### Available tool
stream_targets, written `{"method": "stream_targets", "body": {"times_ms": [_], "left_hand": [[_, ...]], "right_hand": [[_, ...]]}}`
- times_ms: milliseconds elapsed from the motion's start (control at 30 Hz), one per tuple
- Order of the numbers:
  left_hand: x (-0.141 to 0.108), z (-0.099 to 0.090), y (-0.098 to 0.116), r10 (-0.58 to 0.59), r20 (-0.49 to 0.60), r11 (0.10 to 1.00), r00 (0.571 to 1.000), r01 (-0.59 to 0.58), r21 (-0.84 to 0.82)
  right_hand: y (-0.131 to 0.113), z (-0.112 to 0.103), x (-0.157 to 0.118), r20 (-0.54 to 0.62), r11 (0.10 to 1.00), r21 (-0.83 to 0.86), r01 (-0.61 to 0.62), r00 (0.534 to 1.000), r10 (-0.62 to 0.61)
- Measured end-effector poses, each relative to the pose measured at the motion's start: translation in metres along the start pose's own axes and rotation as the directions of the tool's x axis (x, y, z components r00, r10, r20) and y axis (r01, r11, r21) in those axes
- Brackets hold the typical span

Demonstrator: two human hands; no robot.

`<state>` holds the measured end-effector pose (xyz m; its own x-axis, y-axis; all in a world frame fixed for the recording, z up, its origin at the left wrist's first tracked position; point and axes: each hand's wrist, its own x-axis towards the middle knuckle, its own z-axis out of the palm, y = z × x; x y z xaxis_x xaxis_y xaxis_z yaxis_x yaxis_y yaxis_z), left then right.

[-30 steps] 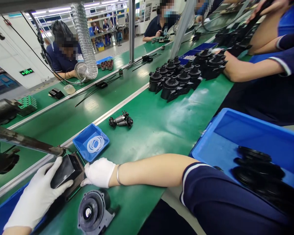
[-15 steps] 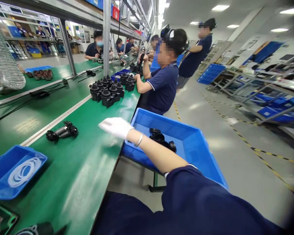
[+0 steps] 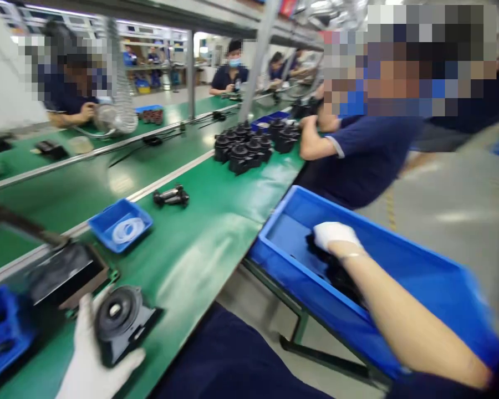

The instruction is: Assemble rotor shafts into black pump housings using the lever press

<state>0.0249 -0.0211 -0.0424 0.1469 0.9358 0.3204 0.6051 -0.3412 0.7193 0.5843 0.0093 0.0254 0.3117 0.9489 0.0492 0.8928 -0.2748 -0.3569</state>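
My left hand (image 3: 89, 349), in a white glove, is curled around a black plastic housing (image 3: 122, 316) with a round ribbed top and a pale centre. The housing is close above or on the green bench; which one, I cannot tell. My right hand (image 3: 336, 235), also gloved, is down inside a large blue bin (image 3: 424, 266), over black plastic parts (image 3: 343, 277). Its fingers point down and are mostly hidden, so a grip on a part cannot be made out.
On the green bench (image 3: 208, 221) lie a small blue tray (image 3: 102, 221) with white rings, a black-and-silver part (image 3: 171, 196) and a group of black housings (image 3: 241, 147). A dark boxy fixture (image 3: 66, 271) is at left. A co-worker (image 3: 374, 149) works beyond the bin.
My right hand has moved from above the bench edge into the blue bin. The view has swung left and down, bringing my left hand with the housing into sight.
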Motion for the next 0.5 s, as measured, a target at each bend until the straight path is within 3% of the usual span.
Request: {"method": "stream_targets", "body": {"times_ms": [33, 100, 167, 233, 300, 400, 433, 500], "left_hand": [[-0.003, 0.000, 0.002, -0.033, 0.017, 0.999, 0.999, 0.034, -0.029], [-0.005, 0.004, 0.009, -0.117, 0.040, 0.988, 0.992, 0.120, -0.096], [-0.002, 0.009, 0.016, -0.169, 0.035, 0.971, 0.985, 0.172, -0.168], [0.001, 0.013, 0.021, -0.173, 0.001, 0.958, 0.985, 0.168, -0.233], [0.000, 0.014, 0.023, -0.163, -0.044, 0.951, 0.986, 0.146, -0.274], [-0.007, 0.008, 0.020, -0.173, -0.079, 0.952, 0.982, 0.146, -0.270], [-0.010, 0.004, 0.019, -0.185, -0.083, 0.954, 0.979, 0.159, -0.254], [-0.016, -0.002, 0.016, -0.211, -0.089, 0.957, 0.973, 0.187, -0.224]], "right_hand": [[-0.003, -0.004, 0.010, -0.155, 0.997, -0.074, 0.023, 0.987, -0.035], [-0.022, -0.006, 0.028, -0.397, 0.985, -0.123, 0.121, 0.904, -0.160], [-0.061, 0.005, 0.033, -0.438, 0.952, -0.061, 0.299, 0.849, -0.294], [-0.112, 0.033, 0.024, -0.359, 0.849, 0.051, 0.526, 0.803, -0.476], [-0.163, 0.071, 0.007, -0.277, 0.605, 0.124, 0.787, 0.613, -0.740], [-0.215, 0.126, -0.021, -0.252, 0.242, 0.153, 0.958, 0.274, -0.928], [-0.225, 0.138, -0.029, -0.241, 0.160, 0.163, 0.973, 0.197, -0.950], [-0.233, 0.149, -0.044, -0.176, 0.088, 0.193, 0.977, 0.123, -0.977]]}}
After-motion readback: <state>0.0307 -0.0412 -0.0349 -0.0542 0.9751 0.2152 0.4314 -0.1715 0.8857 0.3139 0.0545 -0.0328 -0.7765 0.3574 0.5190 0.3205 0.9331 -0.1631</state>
